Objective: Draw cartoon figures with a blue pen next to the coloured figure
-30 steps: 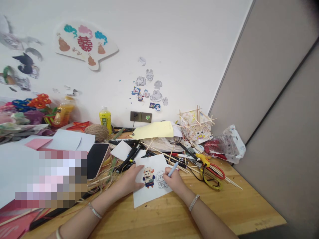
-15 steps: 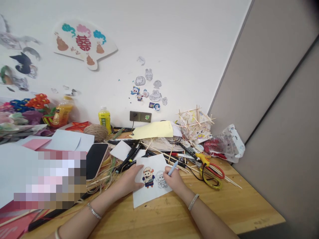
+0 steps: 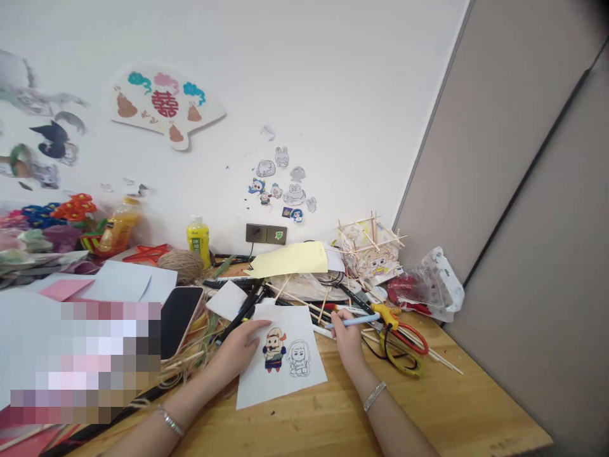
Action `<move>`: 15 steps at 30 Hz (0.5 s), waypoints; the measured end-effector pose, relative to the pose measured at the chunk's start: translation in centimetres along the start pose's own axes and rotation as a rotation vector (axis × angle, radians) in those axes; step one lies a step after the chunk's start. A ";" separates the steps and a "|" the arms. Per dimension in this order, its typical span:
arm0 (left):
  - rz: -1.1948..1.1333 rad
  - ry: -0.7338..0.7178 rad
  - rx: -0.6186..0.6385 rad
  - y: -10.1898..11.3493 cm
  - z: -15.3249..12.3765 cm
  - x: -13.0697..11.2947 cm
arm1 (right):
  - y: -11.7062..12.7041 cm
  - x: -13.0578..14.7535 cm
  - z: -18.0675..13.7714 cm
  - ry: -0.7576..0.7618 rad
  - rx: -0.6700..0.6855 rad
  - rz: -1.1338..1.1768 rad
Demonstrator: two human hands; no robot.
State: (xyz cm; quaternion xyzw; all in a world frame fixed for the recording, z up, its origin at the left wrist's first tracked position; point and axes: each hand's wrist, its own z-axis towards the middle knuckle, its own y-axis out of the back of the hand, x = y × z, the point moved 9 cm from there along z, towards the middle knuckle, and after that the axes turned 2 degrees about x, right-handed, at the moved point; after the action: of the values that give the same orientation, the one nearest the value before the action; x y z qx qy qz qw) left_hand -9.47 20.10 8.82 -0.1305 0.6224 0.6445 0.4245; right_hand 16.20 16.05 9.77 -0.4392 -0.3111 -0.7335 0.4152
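Note:
A white sheet of paper [image 3: 304,320] lies on the wooden table, turned slightly. On it are a coloured cartoon figure [image 3: 273,352] and, to its right, a black-outlined figure [image 3: 299,360] without colour fill. My left hand [image 3: 242,348] rests on the sheet's left edge, its fingers spread and reaching over the paper. Off the sheet's right edge, my right hand [image 3: 347,339] grips a light blue pen [image 3: 362,320], which lies nearly level, one end toward the right. The pen is apart from the drawings.
Markers and wooden sticks [image 3: 280,292] clutter the table behind the sheet. Scissors with red handles [image 3: 413,336] and a yellow-handled tool [image 3: 387,315] lie right of my right hand. A phone [image 3: 181,320] lies to the left, with twine near it. A yellow bottle [image 3: 198,241] stands against the wall.
My right hand has lifted off the outlined figure and moved right, its pen tipping from steep to nearly level. The sheet and my left hand have shifted left and toward me.

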 end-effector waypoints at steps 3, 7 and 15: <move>-0.073 -0.028 -0.066 0.7 0.1 -0.2 | 0.5 0.3 0.1 0.045 -0.044 -0.013; -0.174 -0.060 -0.121 1.6 -0.1 -0.6 | 0.2 0.4 0.1 0.148 -0.043 -0.032; -0.326 -0.134 -0.170 2.4 -0.6 -1.3 | -3.1 -0.8 -0.7 0.053 0.218 0.042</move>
State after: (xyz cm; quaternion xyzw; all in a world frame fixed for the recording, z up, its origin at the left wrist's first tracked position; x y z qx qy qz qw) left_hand -10.60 19.39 11.22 -0.2218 0.5067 0.6249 0.5510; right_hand 13.45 17.21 8.44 -0.3782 -0.3686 -0.6977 0.4840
